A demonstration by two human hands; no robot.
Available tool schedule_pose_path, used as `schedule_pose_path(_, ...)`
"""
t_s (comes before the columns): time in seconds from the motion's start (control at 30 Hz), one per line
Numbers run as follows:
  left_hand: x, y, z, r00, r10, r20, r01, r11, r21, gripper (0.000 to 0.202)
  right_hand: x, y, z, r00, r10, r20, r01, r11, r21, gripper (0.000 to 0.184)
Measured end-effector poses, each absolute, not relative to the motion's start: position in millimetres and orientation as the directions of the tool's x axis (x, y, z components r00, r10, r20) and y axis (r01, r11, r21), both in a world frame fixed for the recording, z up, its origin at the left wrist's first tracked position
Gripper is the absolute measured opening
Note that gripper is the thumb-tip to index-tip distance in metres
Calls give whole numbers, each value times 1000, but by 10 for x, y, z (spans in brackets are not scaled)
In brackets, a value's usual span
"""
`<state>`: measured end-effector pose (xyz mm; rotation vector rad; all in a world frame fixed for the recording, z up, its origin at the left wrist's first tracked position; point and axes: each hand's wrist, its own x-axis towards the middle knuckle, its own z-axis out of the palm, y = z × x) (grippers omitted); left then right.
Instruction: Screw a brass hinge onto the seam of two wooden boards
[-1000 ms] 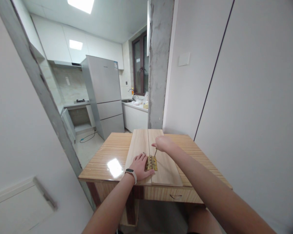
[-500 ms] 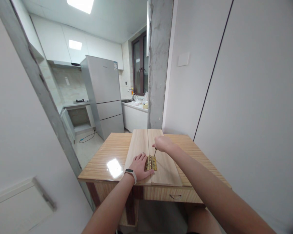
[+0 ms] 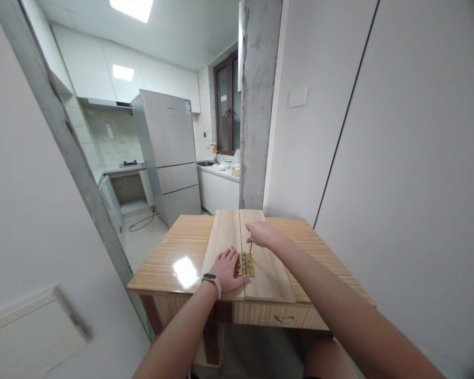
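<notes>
Two light wooden boards point(image 3: 224, 237) lie side by side on a striped wooden table point(image 3: 174, 258). A brass hinge point(image 3: 245, 264) spans the seam between them near the front edge. My left hand point(image 3: 228, 271), with a dark wristband, lies flat on the left board, fingers spread, touching the hinge's left leaf. My right hand point(image 3: 264, 234) is closed around a screwdriver point(image 3: 250, 247) whose thin shaft points down onto the top of the hinge's right leaf.
A concrete pillar point(image 3: 257, 105) and a white wall stand right behind the table. On the left a doorway leads to a kitchen with a grey fridge point(image 3: 169, 152), a counter with a sink point(image 3: 217, 168) and a cable on the floor. A drawer handle point(image 3: 283, 318) shows below the table's front.
My right hand has turned slightly on the screwdriver, whose shaft now stands more upright. My left hand and the hinge have stayed put.
</notes>
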<state>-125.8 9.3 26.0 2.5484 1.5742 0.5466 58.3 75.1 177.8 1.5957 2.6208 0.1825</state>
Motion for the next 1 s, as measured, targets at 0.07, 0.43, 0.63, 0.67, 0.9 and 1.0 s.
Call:
schedule_pose_path(0.07,-1260,96,253,405,878,256,846,-466,259,92,569,724,1797,-413,910,29,903,405,140,51)
schedule_pose_path(0.43,-1267,109,228,410,871,271,844,-475,248,93,539,703,1862,-360,932,-25,924,360,125,40)
schedule_pose_path(0.63,-1265,114,220,411,866,285,846,-479,236,92,534,717,1842,-393,919,-21,909,392,140,39)
schedule_pose_path(0.67,-1264,113,220,413,865,287,844,-481,235,92,536,721,1839,-403,915,-17,905,401,145,38)
schedule_pose_path(0.9,-1271,111,213,413,866,281,842,-481,244,91,578,808,1774,-492,870,-28,860,490,140,17)
schedule_pose_path(1.0,-1272,118,207,413,866,284,844,-481,239,92,585,814,1744,-500,865,-21,860,500,103,23)
